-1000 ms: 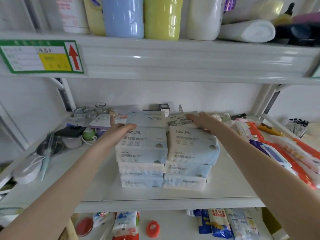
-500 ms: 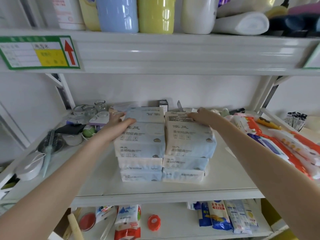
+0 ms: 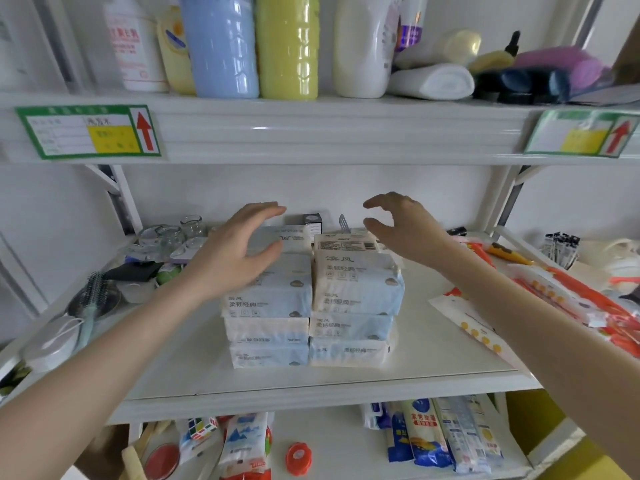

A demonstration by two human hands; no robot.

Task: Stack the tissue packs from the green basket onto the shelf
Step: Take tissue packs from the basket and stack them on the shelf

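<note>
Pale blue and cream tissue packs stand in two side-by-side stacks on the middle shelf point(image 3: 346, 379): a left stack point(image 3: 268, 327) and a right stack point(image 3: 353, 306), with more packs behind them. My left hand point(image 3: 239, 251) hovers over the left stack's top, fingers spread and curled, holding nothing. My right hand point(image 3: 401, 226) hovers just above the right stack's back corner, also open and empty. The green basket is out of view.
Glass jars point(image 3: 173, 233), a hairbrush point(image 3: 91, 299) and small items crowd the shelf's left. Orange and white packets point(image 3: 571, 299) lie at the right. Tall bottles point(image 3: 221, 46) stand on the upper shelf. Bags and a red lid point(image 3: 298, 459) lie on the lower shelf.
Both hands have lifted off the top packs and opened; before, they were pressing on the stacks. The packs stay in place.
</note>
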